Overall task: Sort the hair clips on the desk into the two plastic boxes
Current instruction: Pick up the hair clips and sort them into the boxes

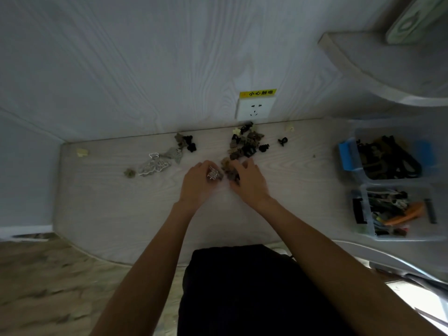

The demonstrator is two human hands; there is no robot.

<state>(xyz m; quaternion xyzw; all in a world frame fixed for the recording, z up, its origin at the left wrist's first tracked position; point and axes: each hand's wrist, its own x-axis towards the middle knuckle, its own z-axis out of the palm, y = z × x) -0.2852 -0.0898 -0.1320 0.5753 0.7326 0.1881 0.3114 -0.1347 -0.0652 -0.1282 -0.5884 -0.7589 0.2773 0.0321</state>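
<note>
Hair clips lie scattered on the pale wooden desk. A dark pile of clips sits by the back wall, and a clear butterfly-shaped clip lies to the left. My left hand is closed around a small silvery clip at the desk's middle. My right hand grips a brownish clip just beside it. Two clear plastic boxes stand at the right: the far box holds dark clips, the near box holds mixed coloured ones.
A wall socket with a yellow warning label is set above the pile. A small black clip and a pale clip lie apart from the rest. A shelf juts out at the upper right. The desk's front edge curves near my lap.
</note>
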